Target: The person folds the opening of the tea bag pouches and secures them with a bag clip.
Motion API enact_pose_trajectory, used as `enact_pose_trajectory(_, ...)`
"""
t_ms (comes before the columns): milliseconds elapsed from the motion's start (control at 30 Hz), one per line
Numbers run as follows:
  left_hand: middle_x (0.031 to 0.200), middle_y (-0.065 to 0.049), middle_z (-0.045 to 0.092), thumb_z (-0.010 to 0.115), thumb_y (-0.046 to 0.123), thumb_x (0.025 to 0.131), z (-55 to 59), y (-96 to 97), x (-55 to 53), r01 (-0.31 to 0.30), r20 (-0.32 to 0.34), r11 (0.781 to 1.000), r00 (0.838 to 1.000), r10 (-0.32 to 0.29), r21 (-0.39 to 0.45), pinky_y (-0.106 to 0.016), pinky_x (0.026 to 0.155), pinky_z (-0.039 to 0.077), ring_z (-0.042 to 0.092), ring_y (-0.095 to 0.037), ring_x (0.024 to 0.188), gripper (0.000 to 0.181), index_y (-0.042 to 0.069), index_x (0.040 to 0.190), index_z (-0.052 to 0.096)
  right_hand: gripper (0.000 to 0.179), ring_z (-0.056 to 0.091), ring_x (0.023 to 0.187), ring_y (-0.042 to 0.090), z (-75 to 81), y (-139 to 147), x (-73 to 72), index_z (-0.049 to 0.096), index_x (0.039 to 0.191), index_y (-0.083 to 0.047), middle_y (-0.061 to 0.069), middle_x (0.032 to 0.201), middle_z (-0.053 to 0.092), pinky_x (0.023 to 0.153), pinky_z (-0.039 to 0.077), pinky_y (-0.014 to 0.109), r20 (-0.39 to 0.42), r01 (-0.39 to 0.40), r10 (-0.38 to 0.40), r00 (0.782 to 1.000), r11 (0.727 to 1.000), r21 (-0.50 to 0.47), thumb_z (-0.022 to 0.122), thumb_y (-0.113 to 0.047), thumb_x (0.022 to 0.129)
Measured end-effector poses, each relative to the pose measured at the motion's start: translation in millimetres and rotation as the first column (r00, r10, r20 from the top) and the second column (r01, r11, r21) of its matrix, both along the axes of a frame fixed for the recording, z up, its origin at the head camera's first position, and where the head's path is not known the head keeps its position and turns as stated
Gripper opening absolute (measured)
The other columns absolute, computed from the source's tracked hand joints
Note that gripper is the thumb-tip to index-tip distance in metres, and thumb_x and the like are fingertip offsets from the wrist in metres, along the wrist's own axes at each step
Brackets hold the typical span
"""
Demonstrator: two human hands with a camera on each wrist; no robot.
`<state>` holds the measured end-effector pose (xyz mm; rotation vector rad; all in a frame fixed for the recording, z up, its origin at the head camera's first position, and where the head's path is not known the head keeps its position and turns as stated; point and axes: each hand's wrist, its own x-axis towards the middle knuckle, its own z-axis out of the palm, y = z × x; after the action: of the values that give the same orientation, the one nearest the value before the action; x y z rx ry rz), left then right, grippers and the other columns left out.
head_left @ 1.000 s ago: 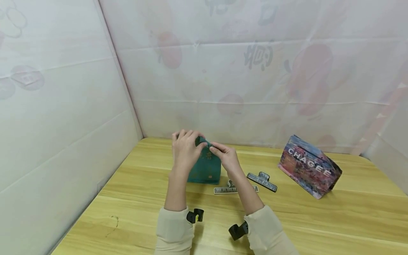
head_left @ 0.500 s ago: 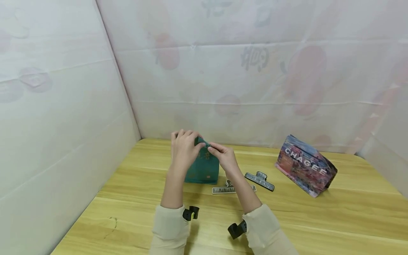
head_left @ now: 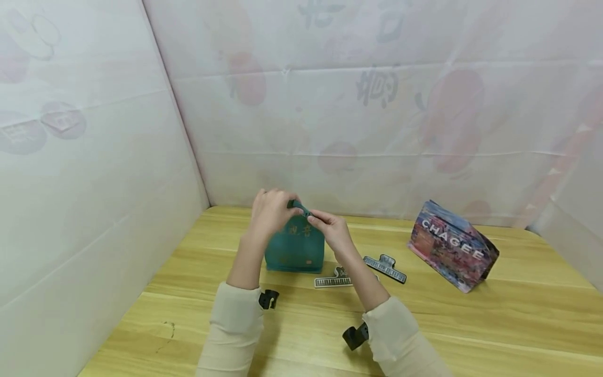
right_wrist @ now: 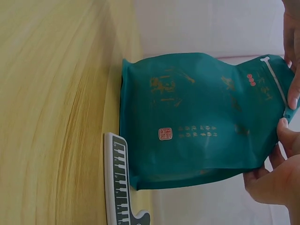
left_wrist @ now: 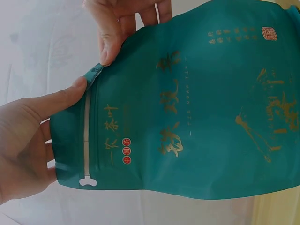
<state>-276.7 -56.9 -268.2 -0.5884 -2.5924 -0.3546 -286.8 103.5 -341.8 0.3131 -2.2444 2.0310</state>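
Note:
A teal tea bag (head_left: 294, 251) with gold lettering stands upright on the table. In the left wrist view its front shows a pale tear strip (left_wrist: 86, 131) just under the top edge. My left hand (head_left: 272, 209) pinches the top edge, thumb in front and fingers behind. Close beside it, my right hand (head_left: 333, 233) pinches the same edge near the right corner, between thumb and index finger. Between the two thumbs the edge (left_wrist: 95, 72) is bent over. In the right wrist view the bag's base (right_wrist: 125, 136) meets the tabletop.
A white clip (head_left: 330, 282) with a piano-key pattern lies before the bag, partly behind my right forearm. A black clip (head_left: 386, 268) lies right of it. Further right stands a colourful CHAGEE paper bag (head_left: 452, 243). The wooden table (head_left: 471, 330) meets fabric walls behind and left.
My left hand has turned and its forearm has swung left, so more of the bag's front and lettering shows. The right hand keeps its pinch in nearly the same place.

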Motion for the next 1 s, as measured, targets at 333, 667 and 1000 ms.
enact_pose_trajectory(333, 0.079, 0.002, 0.067, 0.07, 0.031, 0.08, 2.6, -4.0, -11.2, 0.029, 0.055, 1.0, 0.998, -0.029, 0.011, -0.027, 0.06, 0.03, 0.049, -0.012, 0.059, 0.02, 0.014, 0.091, 0.073, 0.028, 0.056, 0.107, 0.025, 1.0, -5, -7.5, 0.067, 0.111, -0.002, 0.011, 0.112, 0.063, 0.092, 0.04, 0.04, -0.018, 0.068, -0.068, 0.998, 0.998, -0.011, 0.065, -0.016, 0.087)
enact_pose_trajectory(667, 0.077, 0.0, 0.067, 0.07, 0.03, 0.08, 1.7, -3.3, -12.4, 0.028, 0.064, 0.999, 0.998, -0.03, 0.03, -0.025, 0.055, 0.033, 0.048, -0.012, 0.054, 0.02, 0.013, 0.089, 0.074, 0.032, 0.053, 0.11, 0.025, 1.0, 2, -11.7, 0.066, 0.113, -0.004, 0.009, 0.116, 0.061, 0.096, 0.035, 0.044, 0.055, 0.024, -0.026, 0.998, 0.999, 0.021, 0.066, -0.02, 0.086)
enact_pose_trajectory(1000, 0.08, -0.001, 0.068, 0.07, 0.03, 0.081, 2.2, -3.3, -12.8, 0.023, 0.08, 0.999, 0.996, -0.026, 0.045, -0.025, 0.054, 0.039, 0.053, -0.012, 0.058, 0.02, 0.013, 0.09, 0.073, 0.032, 0.051, 0.111, 0.028, 5.9, 15, -11.4, 0.059, 0.121, -0.001, 0.013, 0.118, 0.059, 0.097, 0.033, 0.047, 0.042, -0.109, 0.105, 0.994, 0.988, 0.105, 0.059, -0.013, 0.091)
